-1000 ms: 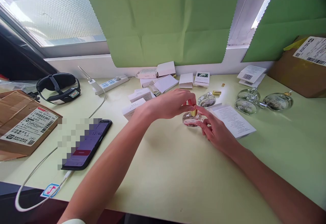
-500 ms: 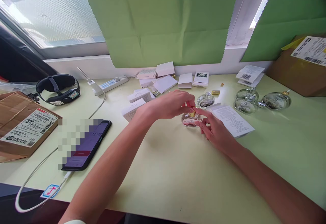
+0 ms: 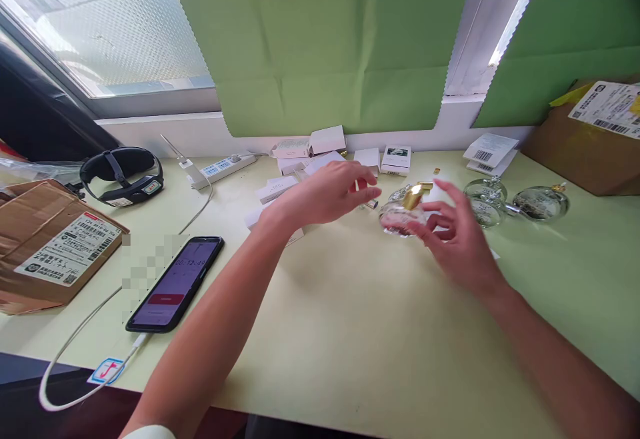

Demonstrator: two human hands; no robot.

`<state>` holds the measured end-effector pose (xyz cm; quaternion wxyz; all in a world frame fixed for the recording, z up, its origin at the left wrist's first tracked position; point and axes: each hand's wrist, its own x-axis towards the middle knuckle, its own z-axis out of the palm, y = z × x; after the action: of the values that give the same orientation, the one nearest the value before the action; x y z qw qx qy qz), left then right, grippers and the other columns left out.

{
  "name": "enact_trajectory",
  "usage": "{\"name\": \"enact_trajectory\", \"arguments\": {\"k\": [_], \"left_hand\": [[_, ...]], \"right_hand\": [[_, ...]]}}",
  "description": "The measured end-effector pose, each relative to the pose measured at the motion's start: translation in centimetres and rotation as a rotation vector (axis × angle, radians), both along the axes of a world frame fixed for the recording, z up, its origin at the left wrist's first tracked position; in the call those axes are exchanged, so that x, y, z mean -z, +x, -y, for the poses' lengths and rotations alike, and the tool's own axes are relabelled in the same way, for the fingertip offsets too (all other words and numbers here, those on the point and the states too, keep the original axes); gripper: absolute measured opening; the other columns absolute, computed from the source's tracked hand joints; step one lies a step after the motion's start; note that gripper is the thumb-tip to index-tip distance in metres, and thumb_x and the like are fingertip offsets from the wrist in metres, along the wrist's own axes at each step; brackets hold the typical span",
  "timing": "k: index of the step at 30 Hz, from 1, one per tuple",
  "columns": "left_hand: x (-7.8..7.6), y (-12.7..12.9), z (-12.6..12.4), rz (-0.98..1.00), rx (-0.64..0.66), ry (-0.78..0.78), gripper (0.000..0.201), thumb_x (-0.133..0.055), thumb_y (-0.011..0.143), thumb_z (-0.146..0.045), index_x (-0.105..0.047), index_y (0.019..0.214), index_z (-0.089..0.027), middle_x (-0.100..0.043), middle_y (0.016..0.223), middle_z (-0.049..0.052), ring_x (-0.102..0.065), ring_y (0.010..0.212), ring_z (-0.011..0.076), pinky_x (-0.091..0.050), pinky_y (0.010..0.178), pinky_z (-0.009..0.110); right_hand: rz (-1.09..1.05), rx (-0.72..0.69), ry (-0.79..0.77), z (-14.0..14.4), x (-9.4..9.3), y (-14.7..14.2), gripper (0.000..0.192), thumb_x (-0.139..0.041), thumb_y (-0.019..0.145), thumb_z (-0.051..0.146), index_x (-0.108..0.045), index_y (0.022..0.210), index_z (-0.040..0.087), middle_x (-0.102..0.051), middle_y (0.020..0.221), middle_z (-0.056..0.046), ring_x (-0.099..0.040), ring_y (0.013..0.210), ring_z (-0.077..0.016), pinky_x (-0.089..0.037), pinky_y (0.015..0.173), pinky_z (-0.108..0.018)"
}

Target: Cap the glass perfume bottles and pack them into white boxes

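My right hand (image 3: 450,239) has its thumb and fingers around the right side of a round clear glass perfume bottle (image 3: 397,218). Pinkish liquid shows in the glass, and a shiny gold neck (image 3: 415,196) leans to the right, slightly blurred. To its left, my left hand (image 3: 340,189) hovers with loosely bent fingers apart, holding nothing. Just under those fingertips lies the end of a small silvery tube (image 3: 371,204). Behind the held bottle, another glass bottle is mostly hidden. More round perfume bottles (image 3: 540,202) lie at the right, beyond my right hand.
White cartons (image 3: 327,139) and a small printed box (image 3: 396,159) lie along the back. Folded leaflets (image 3: 490,151) sit near a brown carton (image 3: 580,152). At left are a power strip (image 3: 225,166), a headset (image 3: 123,176), a phone (image 3: 175,286) on a cable and a cardboard parcel (image 3: 55,246).
My left hand has come off the bottle's top, and its fingers have spread. My right hand has moved the bottle to the right and slightly back, tilting it.
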<state>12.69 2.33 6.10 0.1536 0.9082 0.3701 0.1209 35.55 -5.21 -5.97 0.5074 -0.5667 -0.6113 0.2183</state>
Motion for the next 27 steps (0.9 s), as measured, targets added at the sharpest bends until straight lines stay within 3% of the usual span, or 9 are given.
{"name": "enact_trajectory", "arguments": {"k": [3,5,8,10,12,14,21,24,27], "left_hand": [[0.7,1.0,0.0,0.04,-0.106,0.014,0.034,-0.046,0.099,-0.043,-0.069,0.089,-0.019,-0.068,0.08,0.004,-0.059,0.073,0.0171,-0.04,0.067,0.03],[2.6,2.6,0.3,0.025,-0.101,-0.074,0.035,-0.048,0.098,-0.045,-0.068,0.085,-0.019,-0.067,0.078,0.004,-0.059,0.069,0.017,-0.039,0.062,0.03],[7.0,5.7,1.0,0.079,-0.043,-0.228,0.042,-0.047,0.097,-0.053,-0.065,0.113,-0.019,-0.068,0.087,0.005,-0.062,0.075,0.0197,-0.043,0.062,0.032],[10.0,7.5,1.3,0.147,0.006,-0.315,0.059,-0.046,0.096,-0.057,-0.047,0.14,-0.017,-0.067,0.091,0.005,-0.063,0.082,0.0224,-0.047,0.064,0.033],[12.0,8.8,1.2,0.194,-0.017,-0.42,0.072,-0.046,0.094,-0.064,-0.035,0.149,-0.02,-0.066,0.091,0.005,-0.063,0.082,0.0239,-0.049,0.062,0.034],[12.9,9.6,0.8,0.241,-0.026,-0.472,0.07,-0.045,0.093,-0.068,-0.039,0.145,-0.021,-0.065,0.092,0.005,-0.063,0.082,0.0237,-0.049,0.063,0.035],[12.8,10.8,0.2,0.249,-0.114,-0.47,0.032,-0.06,0.09,-0.051,-0.059,0.102,-0.021,-0.057,0.1,0.008,-0.059,0.095,0.0229,-0.053,0.079,0.036],[11.2,10.0,0.4,0.284,-0.115,-0.401,0.028,-0.064,0.089,-0.049,-0.063,0.097,-0.022,-0.048,0.115,0.01,-0.053,0.113,0.0258,-0.051,0.095,0.04],[8.5,7.8,0.4,0.305,-0.094,-0.204,0.02,-0.067,0.089,-0.042,-0.066,0.096,-0.022,-0.042,0.125,0.01,-0.043,0.128,0.0284,-0.04,0.111,0.046]], "right_hand": [[-0.12,0.185,0.184,-0.9,-1.0,2.4,0.075,-0.08,0.077,0.042,-0.044,0.142,0.034,-0.067,0.111,-0.005,-0.059,0.065,-0.0136,-0.054,0.054,-0.029],[-0.184,0.261,0.297,-1.4,-1.3,3.9,0.075,-0.083,0.073,0.038,-0.047,0.138,0.033,-0.068,0.106,-0.004,-0.057,0.063,-0.0135,-0.051,0.051,-0.028],[-0.274,0.305,0.384,-2.0,-1.3,5.2,0.078,-0.088,0.065,0.032,-0.05,0.133,0.032,-0.066,0.105,-0.004,-0.056,0.061,-0.0131,-0.046,0.045,-0.026],[-0.295,0.316,0.384,-2.1,-1.2,5.5,0.077,-0.088,0.064,0.03,-0.051,0.132,0.031,-0.065,0.107,-0.005,-0.056,0.061,-0.0125,-0.045,0.045,-0.025],[-0.28,0.318,0.36,-2.3,-1.0,5.5,0.073,-0.086,0.067,0.032,-0.052,0.132,0.03,-0.066,0.106,-0.006,-0.054,0.061,-0.0121,-0.046,0.045,-0.025],[-0.249,0.314,0.345,-2.4,-0.7,5.3,0.07,-0.085,0.069,0.034,-0.053,0.132,0.028,-0.066,0.105,-0.007,-0.053,0.061,-0.0123,-0.046,0.045,-0.025],[-0.177,0.264,0.272,-2.2,-0.5,4.4,0.057,-0.081,0.075,0.037,-0.063,0.129,0.029,-0.066,0.116,-0.008,-0.059,0.066,-0.0125,-0.049,0.05,-0.027],[-0.232,0.21,0.242,-2.0,-1.7,4.3,0.045,-0.079,0.079,0.04,-0.069,0.12,0.026,-0.068,0.106,-0.006,-0.054,0.056,-0.0097,-0.045,0.045,-0.027],[-0.227,0.115,0.192,-2.2,-4.4,4.6,0.043,-0.078,0.08,0.042,-0.07,0.118,0.023,-0.067,0.086,-0.003,-0.052,0.051,-0.0091,-0.043,0.044,-0.027]]}}
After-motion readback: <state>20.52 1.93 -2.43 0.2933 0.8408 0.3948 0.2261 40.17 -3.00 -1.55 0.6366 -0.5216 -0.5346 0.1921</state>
